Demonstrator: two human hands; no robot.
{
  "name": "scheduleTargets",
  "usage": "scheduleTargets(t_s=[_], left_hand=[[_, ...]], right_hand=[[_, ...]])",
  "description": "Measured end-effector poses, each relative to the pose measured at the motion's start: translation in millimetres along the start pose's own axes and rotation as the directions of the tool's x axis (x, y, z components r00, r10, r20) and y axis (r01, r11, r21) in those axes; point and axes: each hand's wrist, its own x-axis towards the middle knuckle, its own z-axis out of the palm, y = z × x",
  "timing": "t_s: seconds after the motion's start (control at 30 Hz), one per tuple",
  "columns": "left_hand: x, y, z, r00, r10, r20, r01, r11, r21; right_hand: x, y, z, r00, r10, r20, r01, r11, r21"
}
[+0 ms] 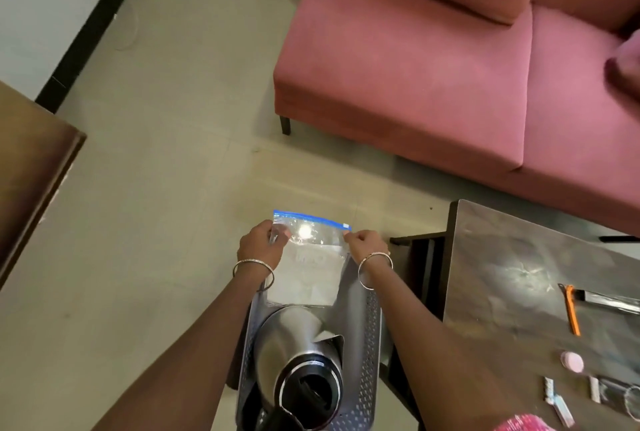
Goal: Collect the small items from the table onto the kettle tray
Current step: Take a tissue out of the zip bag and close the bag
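Observation:
A clear zip bag (308,257) with a blue seal strip is stretched between both hands above the far end of the grey perforated kettle tray (369,354). My left hand (259,243) pinches its left top corner and my right hand (367,245) pinches its right top corner. A steel kettle (298,358) with a black lid stands in the tray, close to me. On the dark table (512,278) at the right lie an orange-handled tool (572,311), a pink round item (572,363) and several small white items (558,403).
A pink sofa (433,77) fills the upper right, beyond the table. A brown wooden furniture edge (38,170) juts in at the left. Beige tiled floor (166,153) lies between them. A dark stool or frame (420,257) stands beside the table.

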Motion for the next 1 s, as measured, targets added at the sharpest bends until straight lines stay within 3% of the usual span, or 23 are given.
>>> scheduleTargets(t_s=[0.17,0.3,0.47,0.6,0.8,1.0], left_hand=[[-19.6,11.9,-7.1,0.995,0.063,-0.079,-0.073,0.989,-0.132],[-47.5,23.6,-25.0,0.993,0.095,-0.071,-0.109,0.965,-0.239],[-95.4,45.7,-50.7,0.979,0.193,-0.071,-0.206,0.936,-0.286],[-144.8,68.1,-64.3,0.94,0.324,-0.104,-0.339,0.916,-0.215],[-254.2,113.1,-55.2,0.835,0.527,-0.159,-0.537,0.843,-0.03],[-392.9,158.3,-10.8,0.634,0.749,-0.193,-0.75,0.656,0.08]], right_hand=[[-30.2,6.0,-12.1,0.983,-0.079,-0.163,0.129,0.937,0.324],[-72.4,10.8,-30.1,0.928,-0.239,-0.285,0.334,0.871,0.359],[-128.2,18.2,-61.6,0.884,-0.331,-0.329,0.455,0.77,0.447],[-171.6,28.3,-95.0,0.818,-0.423,-0.391,0.569,0.694,0.441],[-244.0,64.8,-146.4,0.67,-0.572,-0.473,0.739,0.575,0.351],[-320.1,141.5,-206.6,0.54,-0.614,-0.576,0.832,0.495,0.252]])
